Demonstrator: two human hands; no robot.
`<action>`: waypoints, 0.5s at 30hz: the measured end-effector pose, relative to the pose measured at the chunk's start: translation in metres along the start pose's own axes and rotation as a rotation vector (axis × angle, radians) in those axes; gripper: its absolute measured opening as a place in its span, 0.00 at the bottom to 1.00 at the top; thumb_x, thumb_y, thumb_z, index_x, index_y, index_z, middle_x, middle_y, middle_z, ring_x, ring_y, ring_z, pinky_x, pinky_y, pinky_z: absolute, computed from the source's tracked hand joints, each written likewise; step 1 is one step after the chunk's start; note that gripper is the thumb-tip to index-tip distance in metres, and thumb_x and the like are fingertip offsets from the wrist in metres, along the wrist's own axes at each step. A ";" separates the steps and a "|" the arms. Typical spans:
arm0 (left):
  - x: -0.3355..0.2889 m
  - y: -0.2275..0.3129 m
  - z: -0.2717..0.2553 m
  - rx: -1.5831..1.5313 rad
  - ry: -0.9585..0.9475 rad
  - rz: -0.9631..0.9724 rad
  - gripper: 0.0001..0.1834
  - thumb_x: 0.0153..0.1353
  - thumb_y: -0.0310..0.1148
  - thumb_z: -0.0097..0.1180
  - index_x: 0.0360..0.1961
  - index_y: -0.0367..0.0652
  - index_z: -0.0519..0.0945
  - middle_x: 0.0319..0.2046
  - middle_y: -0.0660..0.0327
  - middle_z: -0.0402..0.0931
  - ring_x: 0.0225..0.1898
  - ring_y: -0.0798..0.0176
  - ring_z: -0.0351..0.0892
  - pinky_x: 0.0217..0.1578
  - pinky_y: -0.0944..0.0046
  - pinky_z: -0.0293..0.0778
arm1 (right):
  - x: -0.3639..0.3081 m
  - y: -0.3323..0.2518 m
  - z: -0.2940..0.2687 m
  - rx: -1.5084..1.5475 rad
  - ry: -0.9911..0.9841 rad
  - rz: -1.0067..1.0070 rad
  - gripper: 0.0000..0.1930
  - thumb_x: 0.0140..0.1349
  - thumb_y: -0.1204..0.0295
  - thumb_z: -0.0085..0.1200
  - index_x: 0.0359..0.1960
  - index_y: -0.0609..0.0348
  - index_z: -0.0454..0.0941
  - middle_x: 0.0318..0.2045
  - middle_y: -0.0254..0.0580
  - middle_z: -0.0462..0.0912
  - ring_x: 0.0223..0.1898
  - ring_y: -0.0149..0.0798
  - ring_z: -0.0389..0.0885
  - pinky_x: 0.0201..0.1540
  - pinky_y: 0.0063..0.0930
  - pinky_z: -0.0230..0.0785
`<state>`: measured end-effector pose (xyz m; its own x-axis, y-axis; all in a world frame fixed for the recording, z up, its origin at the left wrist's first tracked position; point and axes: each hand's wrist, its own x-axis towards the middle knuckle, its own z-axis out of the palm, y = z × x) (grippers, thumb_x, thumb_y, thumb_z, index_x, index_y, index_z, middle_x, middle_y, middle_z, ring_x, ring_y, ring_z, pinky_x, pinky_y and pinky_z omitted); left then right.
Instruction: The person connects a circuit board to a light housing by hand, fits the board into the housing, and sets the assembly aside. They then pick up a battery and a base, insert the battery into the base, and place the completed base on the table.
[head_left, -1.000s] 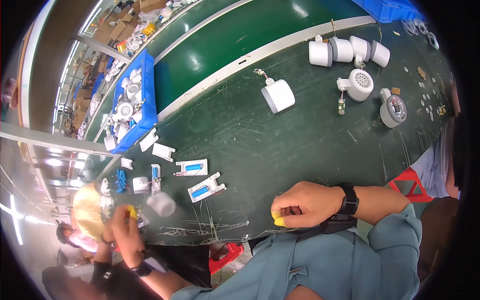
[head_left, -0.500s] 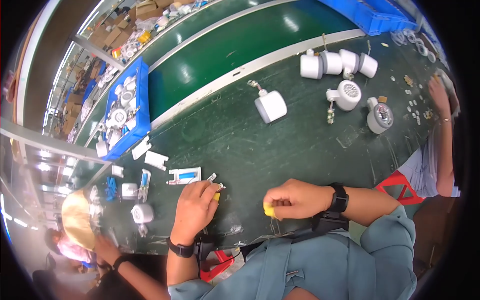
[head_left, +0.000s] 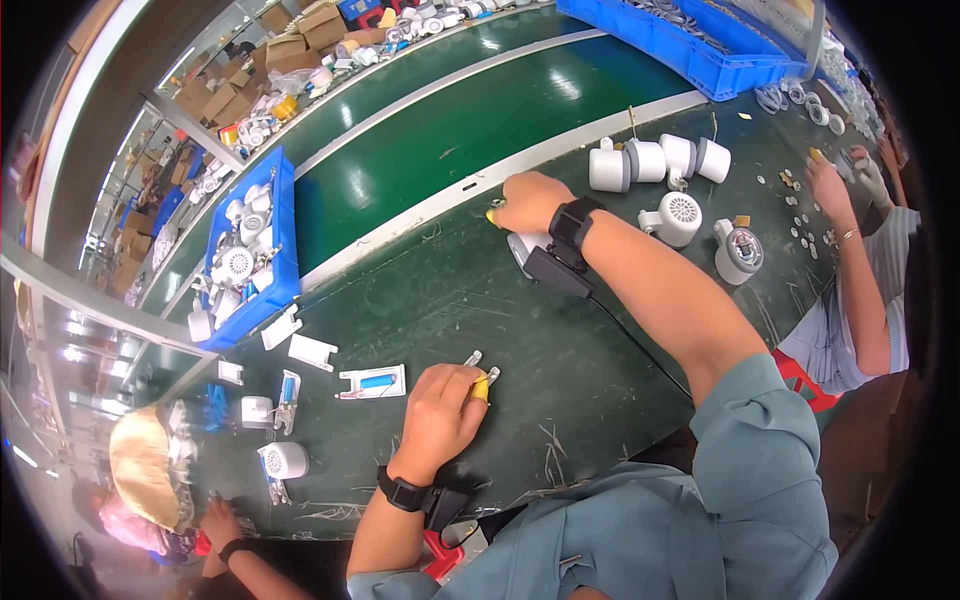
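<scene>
My left hand [head_left: 438,418] is closed above the near part of the green table. From its fingertips stick the two pale, silvery ends of a small piece [head_left: 492,375] whose kind I cannot make out; a yellow finger cover shows beside it. My right hand [head_left: 533,203] reaches to the far side of the table, fingers curled together, yellow at one fingertip. It is over a white rounded housing [head_left: 519,252], mostly hidden by the hand and wrist; what the fingers pinch is hidden. Left of my left hand lies a white tray-like cover [head_left: 350,383] with a blue cylindrical cell.
A blue crate [head_left: 286,230] full of white housings stands at the left, another blue crate [head_left: 735,75] at the far right. More white housings [head_left: 645,160] stand right of my right hand. Co-workers' hands [head_left: 828,190] are at both sides. A conveyor [head_left: 430,150] runs behind.
My right hand has moved from the near edge up and away to the white housing. The left hand has shifted slightly right, still closed on the small piece.
</scene>
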<state>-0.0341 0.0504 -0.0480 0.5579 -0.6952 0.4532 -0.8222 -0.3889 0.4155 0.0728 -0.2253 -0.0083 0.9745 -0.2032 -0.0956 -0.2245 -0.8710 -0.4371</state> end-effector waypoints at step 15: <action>-0.009 -0.005 -0.004 -0.364 -0.065 -0.124 0.17 0.48 0.21 0.61 0.43 0.37 0.77 0.36 0.54 0.79 0.39 0.48 0.78 0.46 0.54 0.74 | -0.191 0.039 0.011 -0.150 0.013 -0.723 0.22 0.47 0.77 0.59 0.47 0.52 0.77 0.36 0.40 0.74 0.30 0.40 0.79 0.29 0.33 0.73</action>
<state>-0.0344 0.0604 -0.0510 0.6329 -0.6976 0.3359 -0.6487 -0.2409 0.7219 -0.1221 -0.2154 -0.0163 0.8795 0.4399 0.1815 0.4743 -0.8411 -0.2601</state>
